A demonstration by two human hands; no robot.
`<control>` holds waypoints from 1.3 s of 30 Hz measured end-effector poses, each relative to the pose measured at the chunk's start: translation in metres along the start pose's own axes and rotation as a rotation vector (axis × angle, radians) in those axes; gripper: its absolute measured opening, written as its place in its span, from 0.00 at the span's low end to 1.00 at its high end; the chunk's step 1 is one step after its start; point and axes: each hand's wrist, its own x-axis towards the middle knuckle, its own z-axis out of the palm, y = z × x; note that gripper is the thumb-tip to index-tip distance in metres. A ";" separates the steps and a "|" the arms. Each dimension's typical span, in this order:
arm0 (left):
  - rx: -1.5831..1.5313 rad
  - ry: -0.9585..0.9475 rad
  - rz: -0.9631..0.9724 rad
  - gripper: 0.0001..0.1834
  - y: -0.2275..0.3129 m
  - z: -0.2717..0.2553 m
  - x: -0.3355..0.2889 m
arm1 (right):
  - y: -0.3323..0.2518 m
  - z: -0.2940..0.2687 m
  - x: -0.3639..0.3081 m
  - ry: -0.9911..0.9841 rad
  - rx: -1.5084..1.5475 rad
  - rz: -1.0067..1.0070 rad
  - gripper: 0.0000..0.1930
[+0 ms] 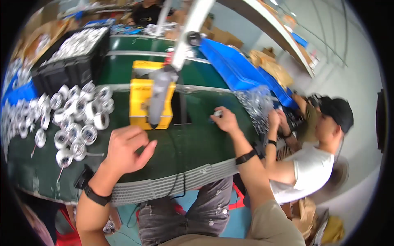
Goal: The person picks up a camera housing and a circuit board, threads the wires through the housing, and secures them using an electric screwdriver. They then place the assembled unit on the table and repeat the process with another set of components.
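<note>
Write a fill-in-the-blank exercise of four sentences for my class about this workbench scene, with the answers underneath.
1. The right hand pinches a small object over a table coloured dark ____.
2. The pile of white round parts lies to the ____ of the yellow box.
3. The crate at the upper left is coloured ____.
4. The long tray beyond the right hand is coloured ____.

Missing words: green; left; black; blue.

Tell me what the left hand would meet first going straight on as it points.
The left hand would probably meet the yellow box first, though the grey device overlapping it in view might come sooner; depth is unclear.
</note>
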 end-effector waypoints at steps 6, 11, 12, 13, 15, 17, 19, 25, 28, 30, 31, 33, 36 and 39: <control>-0.614 -0.441 -0.628 0.14 0.000 0.040 -0.016 | -0.095 -0.017 -0.062 -0.118 0.578 -0.447 0.34; -1.141 -0.507 -0.944 0.27 -0.011 0.049 -0.028 | -0.173 -0.038 -0.106 -0.312 0.604 -0.868 0.39; -1.167 -0.495 -0.904 0.25 -0.014 0.044 -0.030 | -0.178 -0.030 -0.106 -0.215 0.584 -0.919 0.40; -1.192 -0.478 -0.865 0.24 -0.014 0.040 -0.031 | -0.179 -0.023 -0.104 -0.119 0.563 -0.971 0.42; -1.168 -0.422 -0.920 0.26 -0.011 0.029 -0.024 | -0.177 -0.016 -0.099 -0.052 0.637 -0.928 0.44; -1.183 -0.281 -0.808 0.31 -0.011 0.019 -0.025 | -0.171 0.004 -0.093 0.163 0.732 -0.825 0.49; -1.269 -0.190 -0.753 0.34 -0.006 0.025 -0.014 | -0.154 0.031 -0.088 0.017 1.243 -0.561 0.52; -1.268 -0.222 -0.798 0.37 -0.008 0.023 -0.011 | -0.139 0.033 -0.084 -0.473 1.352 -0.511 0.19; -1.220 -0.234 -0.815 0.37 -0.007 0.022 -0.009 | -0.144 0.027 -0.086 -0.626 1.391 -0.337 0.12; -1.187 -0.242 -0.779 0.37 -0.011 0.026 -0.012 | -0.144 0.025 -0.083 -0.673 1.414 -0.316 0.10; -1.165 -0.249 -0.739 0.36 -0.011 0.028 -0.013 | -0.144 0.024 -0.083 -0.720 1.425 -0.293 0.09; -1.185 -0.248 -0.762 0.35 -0.009 0.031 -0.013 | -0.145 0.023 -0.081 -0.730 1.481 -0.260 0.08; -1.108 -0.220 -0.773 0.39 -0.009 0.036 -0.016 | -0.141 0.021 -0.078 -0.730 1.503 -0.318 0.08; -1.047 -0.257 -0.866 0.41 0.003 0.036 -0.008 | -0.143 0.008 -0.079 -0.755 1.506 -0.370 0.06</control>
